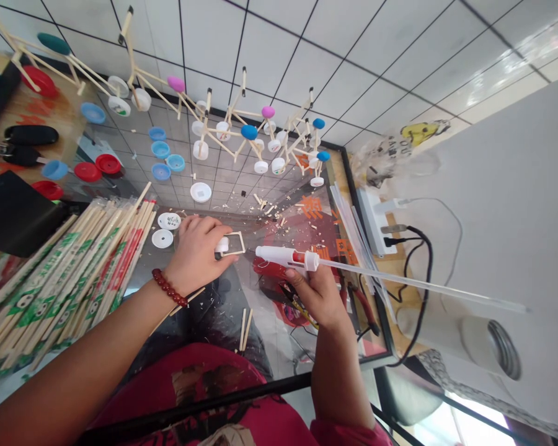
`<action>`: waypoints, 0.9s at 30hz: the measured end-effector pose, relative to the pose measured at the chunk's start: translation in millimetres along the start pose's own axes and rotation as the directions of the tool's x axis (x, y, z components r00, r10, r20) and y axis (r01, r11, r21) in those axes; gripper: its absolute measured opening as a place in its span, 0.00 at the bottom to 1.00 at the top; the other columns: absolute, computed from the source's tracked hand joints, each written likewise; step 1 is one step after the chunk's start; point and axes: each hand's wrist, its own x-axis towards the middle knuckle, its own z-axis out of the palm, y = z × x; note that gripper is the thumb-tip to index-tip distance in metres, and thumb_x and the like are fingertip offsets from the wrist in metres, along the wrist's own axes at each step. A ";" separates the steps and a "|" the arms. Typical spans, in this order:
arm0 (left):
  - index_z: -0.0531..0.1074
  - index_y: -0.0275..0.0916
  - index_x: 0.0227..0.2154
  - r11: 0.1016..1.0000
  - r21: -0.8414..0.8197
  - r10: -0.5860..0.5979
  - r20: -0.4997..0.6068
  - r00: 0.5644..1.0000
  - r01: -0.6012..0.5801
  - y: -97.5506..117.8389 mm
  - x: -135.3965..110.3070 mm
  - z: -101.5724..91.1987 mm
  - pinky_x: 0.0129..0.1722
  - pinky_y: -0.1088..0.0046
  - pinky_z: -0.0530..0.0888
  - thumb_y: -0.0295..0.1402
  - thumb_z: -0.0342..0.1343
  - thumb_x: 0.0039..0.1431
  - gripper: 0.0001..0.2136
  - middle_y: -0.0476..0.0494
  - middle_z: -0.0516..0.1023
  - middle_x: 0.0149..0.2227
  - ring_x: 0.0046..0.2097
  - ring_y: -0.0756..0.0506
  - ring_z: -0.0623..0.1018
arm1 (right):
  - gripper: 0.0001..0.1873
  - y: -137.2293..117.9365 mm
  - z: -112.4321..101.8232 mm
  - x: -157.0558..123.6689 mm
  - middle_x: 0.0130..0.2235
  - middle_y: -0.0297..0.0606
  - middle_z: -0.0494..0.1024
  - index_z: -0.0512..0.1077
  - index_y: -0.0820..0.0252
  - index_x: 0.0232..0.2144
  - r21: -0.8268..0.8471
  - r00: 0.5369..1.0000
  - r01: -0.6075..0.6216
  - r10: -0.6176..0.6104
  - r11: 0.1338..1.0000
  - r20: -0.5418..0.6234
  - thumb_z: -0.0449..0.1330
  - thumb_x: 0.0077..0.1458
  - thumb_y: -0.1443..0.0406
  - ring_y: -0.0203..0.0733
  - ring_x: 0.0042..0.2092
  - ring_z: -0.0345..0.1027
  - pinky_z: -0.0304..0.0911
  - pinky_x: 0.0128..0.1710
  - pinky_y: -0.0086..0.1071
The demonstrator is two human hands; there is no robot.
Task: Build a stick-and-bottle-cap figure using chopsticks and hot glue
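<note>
My left hand (198, 251) is closed on a white bottle cap with a small square frame of wooden sticks (232, 243) glued to it, held just above the glass table (214, 310). A red bead bracelet (168, 287) circles that wrist. My right hand (314, 294) grips a white and red glue gun (286, 256), its nozzle pointing left at the stick frame. A long clear glue stick (418, 284) juts out of the gun's back to the right.
Wrapped chopstick packs (69, 272) lie at the left. Finished stick-and-cap models (242, 133) stand at the table's far side, with loose blue, red and white caps (160, 150). A power strip (372, 220) with cables, red-handled pliers (360, 303) and a metal flask (465, 337) lie right.
</note>
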 end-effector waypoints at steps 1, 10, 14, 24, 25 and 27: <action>0.82 0.44 0.48 1.000 0.001 -0.001 0.001 1.000 0.001 -0.1 0.0 0.0 0.64 0.46 0.67 0.38 0.70 0.54 0.17 0.39 0.82 0.47 0.52 0.33 0.78 | 0.22 -0.1 -0.1 -0.1 0.41 0.45 0.85 0.82 0.56 0.49 -0.002 1.000 0.002 -0.002 1.000 -0.006 0.56 0.72 0.49 0.56 0.44 0.79 0.73 0.55 0.49; 0.82 0.44 0.48 1.000 0.005 0.007 -0.003 1.000 -0.007 -2.1 -0.5 1.6 0.63 0.46 0.68 0.38 0.71 0.54 0.18 0.40 0.82 0.47 0.52 0.32 0.78 | 0.23 1.3 1.3 -1.4 0.42 0.44 0.84 0.81 0.57 0.52 0.024 0.999 -0.022 0.022 0.999 -0.026 0.57 0.71 0.48 0.54 0.43 0.78 0.73 0.55 0.48; 0.82 0.44 0.48 1.000 0.007 0.011 -0.009 1.000 -0.010 -1.2 -0.7 1.4 0.63 0.45 0.68 0.38 0.71 0.54 0.18 0.39 0.82 0.47 0.52 0.31 0.78 | 0.22 1.0 0.0 -3.3 0.41 0.43 0.84 0.81 0.57 0.49 0.029 0.999 -0.021 0.022 0.999 -0.023 0.57 0.71 0.49 0.53 0.42 0.79 0.73 0.54 0.46; 0.82 0.43 0.48 0.999 0.031 0.008 -0.001 1.000 -0.008 -2.0 -0.3 1.9 0.64 0.47 0.67 0.39 0.72 0.54 0.19 0.39 0.82 0.47 0.52 0.33 0.78 | 0.22 -2.8 -4.2 -6.8 0.39 0.42 0.85 0.84 0.57 0.48 0.090 1.000 0.002 -0.003 0.996 0.009 0.60 0.70 0.48 0.52 0.41 0.80 0.76 0.50 0.43; 0.82 0.43 0.48 0.999 0.032 0.010 -0.002 1.000 -0.010 -2.1 -0.3 2.0 0.64 0.47 0.67 0.39 0.73 0.54 0.19 0.39 0.82 0.47 0.52 0.33 0.78 | 0.22 -3.2 -4.4 -7.0 0.40 0.42 0.86 0.84 0.56 0.49 0.106 1.000 0.003 -0.004 0.994 0.008 0.60 0.70 0.48 0.53 0.43 0.81 0.76 0.51 0.44; 0.82 0.43 0.48 0.999 0.032 0.012 -0.004 1.000 -0.012 -2.2 -0.5 2.0 0.64 0.47 0.67 0.39 0.73 0.54 0.19 0.40 0.82 0.47 0.52 0.33 0.78 | 0.22 -3.3 -4.6 -7.2 0.41 0.42 0.87 0.84 0.56 0.49 0.126 1.000 0.002 -0.001 0.992 -0.005 0.61 0.69 0.48 0.54 0.44 0.81 0.76 0.52 0.44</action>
